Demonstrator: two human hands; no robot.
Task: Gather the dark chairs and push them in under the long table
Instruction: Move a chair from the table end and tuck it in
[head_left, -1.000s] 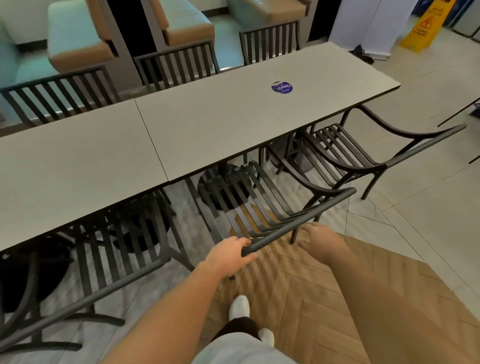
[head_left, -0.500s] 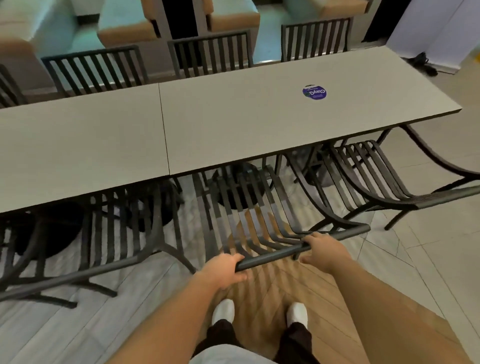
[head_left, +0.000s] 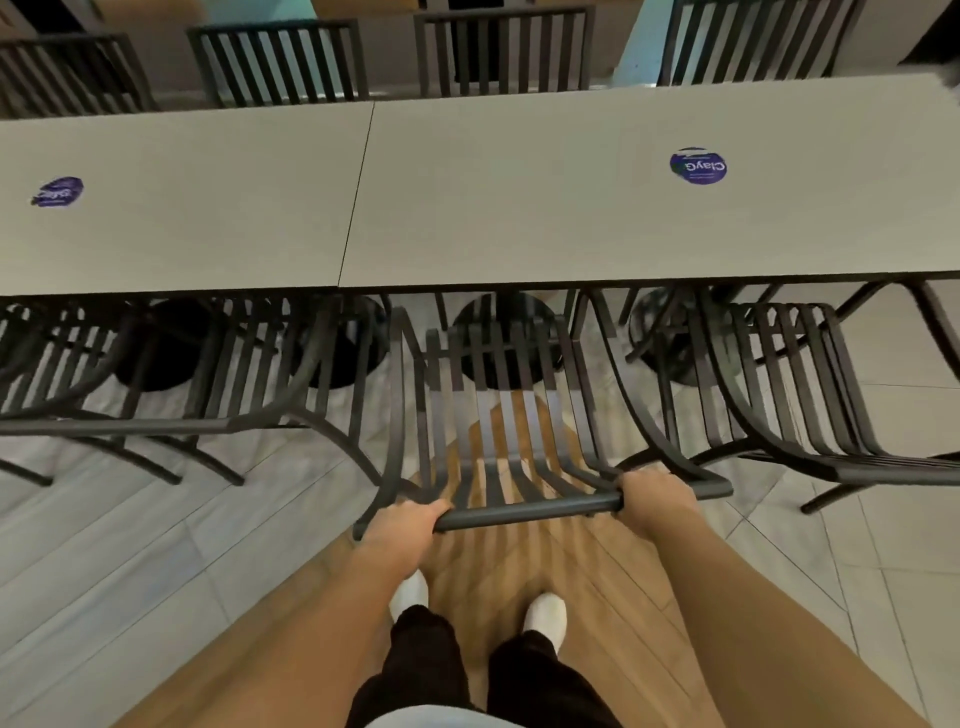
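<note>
Now the middle chair sits straighter, its seat partly under the long table. Left hand and right hand both wrap its top bar. Push evenly so it slides between the chairs on each side.

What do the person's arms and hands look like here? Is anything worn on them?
Both forearms are bare up to the bottom edge of the picture: no sleeves show. The left hand and the right hand wear no gloves, and no ring, watch or bracelet is visible on either hand or wrist. No markings show on them.
</note>
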